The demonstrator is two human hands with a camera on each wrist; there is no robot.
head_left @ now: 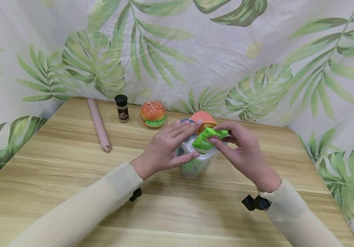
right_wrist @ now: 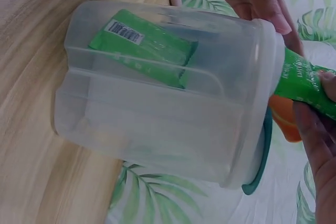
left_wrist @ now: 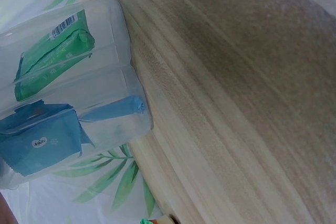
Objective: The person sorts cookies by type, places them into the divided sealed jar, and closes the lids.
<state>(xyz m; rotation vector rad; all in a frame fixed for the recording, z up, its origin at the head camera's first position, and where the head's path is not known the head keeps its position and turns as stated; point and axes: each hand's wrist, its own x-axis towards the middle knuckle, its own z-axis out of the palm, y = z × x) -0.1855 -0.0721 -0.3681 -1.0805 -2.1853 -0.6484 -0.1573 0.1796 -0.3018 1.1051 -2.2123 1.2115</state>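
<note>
A translucent plastic container (head_left: 192,168) with separate compartments stands upright on the table, its coloured flap lids raised at the far side. My right hand (head_left: 245,148) pinches a small green packet (head_left: 206,139) between thumb and fingers. In the right wrist view, the packet's lower end meets the container's mouth. My left hand (head_left: 164,146) lies across the container's top with its fingers extended, touching near the lids and rim. Inside sit another green packet (right_wrist: 144,48) and blue packets (left_wrist: 44,137), seen through the walls. The left wrist view barely catches the left hand.
Toward the back of the wooden table (head_left: 164,212) are a toy hamburger (head_left: 153,114), a spice jar with a black cap (head_left: 122,109) and a rolled pinkish sheet (head_left: 99,125). A leaf-patterned cloth (head_left: 164,51) hangs behind the table.
</note>
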